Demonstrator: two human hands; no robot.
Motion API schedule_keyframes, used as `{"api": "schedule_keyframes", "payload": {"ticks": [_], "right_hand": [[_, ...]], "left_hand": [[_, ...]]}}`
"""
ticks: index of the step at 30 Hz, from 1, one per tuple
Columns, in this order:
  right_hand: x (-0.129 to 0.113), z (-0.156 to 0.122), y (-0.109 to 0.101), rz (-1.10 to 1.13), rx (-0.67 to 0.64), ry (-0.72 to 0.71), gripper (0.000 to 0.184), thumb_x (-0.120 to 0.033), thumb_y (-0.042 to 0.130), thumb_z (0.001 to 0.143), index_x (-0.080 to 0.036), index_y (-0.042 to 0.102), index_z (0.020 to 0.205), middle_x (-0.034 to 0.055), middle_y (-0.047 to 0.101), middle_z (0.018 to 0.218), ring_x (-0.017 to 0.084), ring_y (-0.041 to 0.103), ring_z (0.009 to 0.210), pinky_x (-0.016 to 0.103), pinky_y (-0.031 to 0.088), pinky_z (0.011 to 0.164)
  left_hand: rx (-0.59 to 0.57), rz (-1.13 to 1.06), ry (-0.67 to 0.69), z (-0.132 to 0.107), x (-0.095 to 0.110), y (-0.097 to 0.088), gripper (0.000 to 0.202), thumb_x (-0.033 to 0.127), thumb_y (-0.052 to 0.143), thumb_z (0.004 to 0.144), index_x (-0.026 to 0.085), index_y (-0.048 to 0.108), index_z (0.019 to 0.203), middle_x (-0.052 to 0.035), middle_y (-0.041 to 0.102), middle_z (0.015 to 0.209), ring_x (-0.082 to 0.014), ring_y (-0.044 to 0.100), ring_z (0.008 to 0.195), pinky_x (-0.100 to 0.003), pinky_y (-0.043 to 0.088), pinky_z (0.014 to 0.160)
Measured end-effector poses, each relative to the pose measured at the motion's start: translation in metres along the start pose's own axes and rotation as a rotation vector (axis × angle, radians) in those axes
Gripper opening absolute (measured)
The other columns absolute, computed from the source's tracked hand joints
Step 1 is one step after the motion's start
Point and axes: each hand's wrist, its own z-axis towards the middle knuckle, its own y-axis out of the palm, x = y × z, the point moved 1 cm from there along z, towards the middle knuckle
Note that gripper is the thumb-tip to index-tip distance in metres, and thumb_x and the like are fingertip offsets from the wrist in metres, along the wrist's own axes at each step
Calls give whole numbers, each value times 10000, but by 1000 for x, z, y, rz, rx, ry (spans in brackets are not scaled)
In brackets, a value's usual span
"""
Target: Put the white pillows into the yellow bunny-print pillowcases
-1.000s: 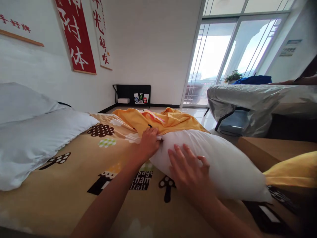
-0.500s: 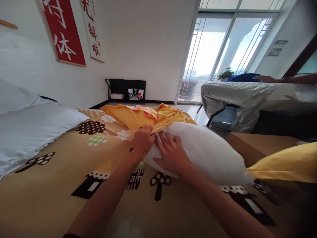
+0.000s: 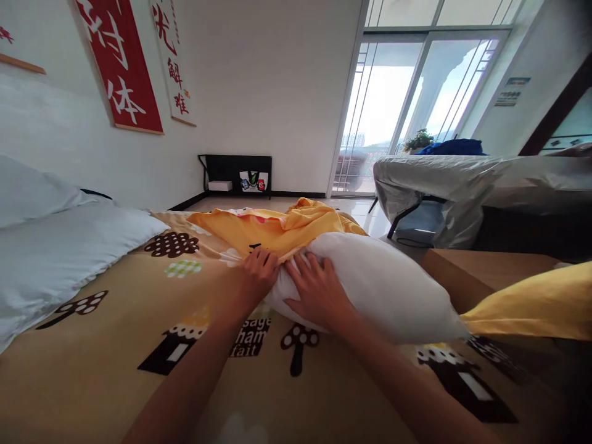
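A plump white pillow (image 3: 386,287) lies on the patterned beige bed sheet (image 3: 203,394). At its left end is a yellow pillowcase (image 3: 272,237) with pink and black printing, spread out loosely and rumpled at the back. My left hand (image 3: 259,271) is closed on the near edge of the pillowcase, beside the pillow's end. My right hand (image 3: 317,285) rests on the pillow with its fingers apart, fingertips at the pillowcase's edge. How far the pillow's end lies inside the case is hidden by my hands.
White pillows (image 3: 83,246) lie at the left. A yellow cushion or pillow (image 3: 541,302) reaches in from the right, near a cardboard box (image 3: 481,271). Beyond stands a plastic-covered table (image 3: 444,176) with blue cloth (image 3: 456,147). Another person's hand (image 3: 578,150) shows at the far right.
My left hand has moved a little left with the pillowcase edge, while my right hand stays on the pillow. The other person's arm has drawn back to the right from the blue cloth.
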Motion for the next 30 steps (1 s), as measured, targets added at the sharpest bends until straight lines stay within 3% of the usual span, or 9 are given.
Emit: {"api": "schedule_keyframes", "payload": {"ticks": [3,6,9,12,15,18,22,27,30], "right_hand": [[-3,-15,-7,8,49,-40,740,-478,577,813,-176,338,1445,148,354,1485,358,364,1239,495,280,955],[7,-40,-18,-2,180,-83,588,-393,519,875,-215,390,1419,76,356,1500,294,320,1320,443,243,1017],[32,-67,-24,-63,338,105,587,-505,453,902,-221,400,1413,106,407,1466,311,317,1339,472,248,1003],[53,-80,-18,-107,257,166,807,-671,389,857,-170,274,1478,189,389,1456,382,377,1274,502,316,920],[57,-74,-10,-107,188,102,814,-647,421,858,-157,254,1486,196,424,1424,369,448,1175,487,350,887],[45,-57,-10,-96,156,37,695,-557,444,890,-170,330,1456,175,489,1363,340,469,1115,473,354,877],[12,-26,-22,-54,60,-84,600,-486,432,916,-189,370,1433,162,488,1367,325,466,1102,474,341,873],[-30,-1,-33,-12,-18,-204,559,-469,508,875,-134,472,1321,173,509,1331,319,464,1084,470,336,871],[-41,1,-33,18,-42,-257,523,-461,549,849,-116,516,1242,181,554,1260,305,476,1059,450,346,857]], "left_hand": [[19,59,-118,1,-5,-2,52,190,519,855,190,571,853,-73,594,842,-216,557,830,-298,395,709],[-37,110,-151,0,-8,-6,95,125,512,824,182,576,865,-79,600,881,-224,566,831,-306,402,683],[-77,156,-107,-8,-9,-13,155,72,479,816,184,581,849,-65,587,835,-205,550,752,-299,386,626],[-10,205,65,-19,-3,-25,166,89,463,851,202,575,802,-46,549,758,-195,511,713,-296,374,616],[42,172,160,-24,5,-43,165,82,463,842,197,577,875,-60,567,830,-213,492,778,-326,407,691],[-129,51,136,-21,9,-65,245,44,471,766,171,555,959,-82,566,927,-230,491,865,-342,440,738],[-360,-3,54,-9,11,-85,188,181,481,813,159,537,991,-86,556,952,-243,513,898,-355,467,743],[-476,117,-250,-12,-2,-84,187,228,387,897,134,541,948,-132,578,981,-269,552,959,-356,476,743],[-591,119,-343,-21,-8,-80,235,268,388,911,121,559,978,-151,602,1003,-289,580,991,-354,483,719]]}}
